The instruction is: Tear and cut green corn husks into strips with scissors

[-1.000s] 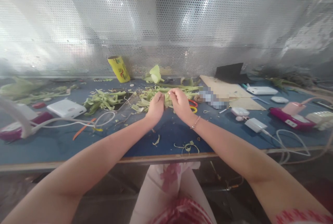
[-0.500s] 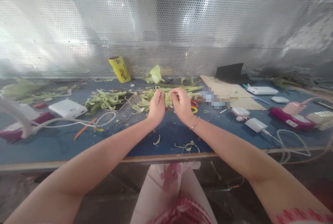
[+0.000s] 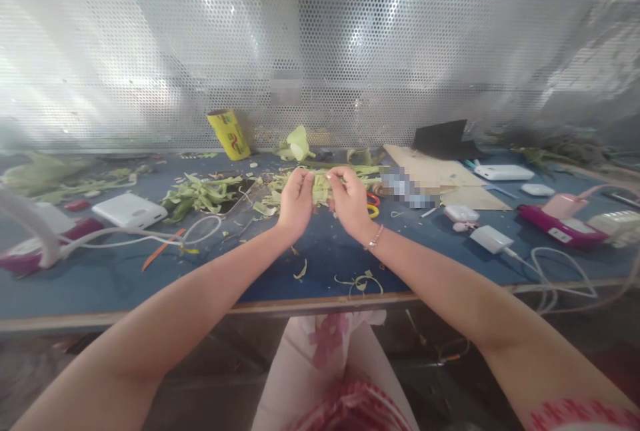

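Observation:
My left hand (image 3: 296, 203) and my right hand (image 3: 351, 203) meet at the middle of the blue table (image 3: 280, 277). Both are closed, thumbs on top, with a pale green plant piece (image 3: 321, 185) pinched between them. It looks like a stem or folded leaf; the fingers cover its ends. Behind and beside my left hand lies a heap of green trimmings (image 3: 275, 184). Green stalks (image 3: 367, 169) stretch out past my right hand. Scissors (image 3: 373, 209) with red and yellow handles lie partly hidden by my right hand.
Farther left sits another pile of green strips (image 3: 203, 196). A yellow tube (image 3: 230, 134) leans near the perforated metal screen (image 3: 340, 51). White power banks (image 3: 129, 209), a charger (image 3: 492, 239), a purple power strip (image 3: 563, 229) and loose cables lie on both sides. Peelings (image 3: 363, 283) are scattered near the edge.
My left hand has shifted slightly left and turned, and more of the pale green plant piece shows between the thumbs. My right hand stays nearly in place.

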A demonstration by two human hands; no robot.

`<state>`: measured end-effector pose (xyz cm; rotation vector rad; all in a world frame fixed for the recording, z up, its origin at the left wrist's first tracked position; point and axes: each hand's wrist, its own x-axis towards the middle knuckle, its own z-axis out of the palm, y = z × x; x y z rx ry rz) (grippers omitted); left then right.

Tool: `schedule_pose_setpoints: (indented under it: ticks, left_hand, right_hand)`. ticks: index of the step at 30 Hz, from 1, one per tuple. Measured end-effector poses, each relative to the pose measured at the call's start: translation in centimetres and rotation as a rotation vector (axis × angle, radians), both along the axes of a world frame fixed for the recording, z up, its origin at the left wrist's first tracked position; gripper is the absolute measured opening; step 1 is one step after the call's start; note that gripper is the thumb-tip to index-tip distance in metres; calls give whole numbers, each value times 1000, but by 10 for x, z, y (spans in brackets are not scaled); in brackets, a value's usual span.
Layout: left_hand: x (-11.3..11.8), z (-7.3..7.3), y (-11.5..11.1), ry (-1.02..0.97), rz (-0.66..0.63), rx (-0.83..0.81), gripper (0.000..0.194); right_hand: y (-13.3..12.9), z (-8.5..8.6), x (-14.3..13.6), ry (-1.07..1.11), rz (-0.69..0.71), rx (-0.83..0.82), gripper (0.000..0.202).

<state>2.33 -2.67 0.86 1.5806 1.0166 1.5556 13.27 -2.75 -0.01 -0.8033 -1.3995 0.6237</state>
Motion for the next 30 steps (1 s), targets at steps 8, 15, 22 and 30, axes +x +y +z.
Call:
schedule_pose_setpoints:
  ticks: [8,15,22,30]
  left_hand:
    - [1,-5,2,-1,-9,11,24]
    - [0,-9,4,-9,102,52,26]
    - [-3,-7,8,-3,95,47,22]
    - [1,0,0,-36,9,24,18]
  right_hand:
    - [4,-1,4,-54,-96,59,16]
    - [2,-3,0,-188,-144,240,16]
    - [4,-4,-1,-98,-82,76,16]
    - [7,0,0,89,-21,-67,13]
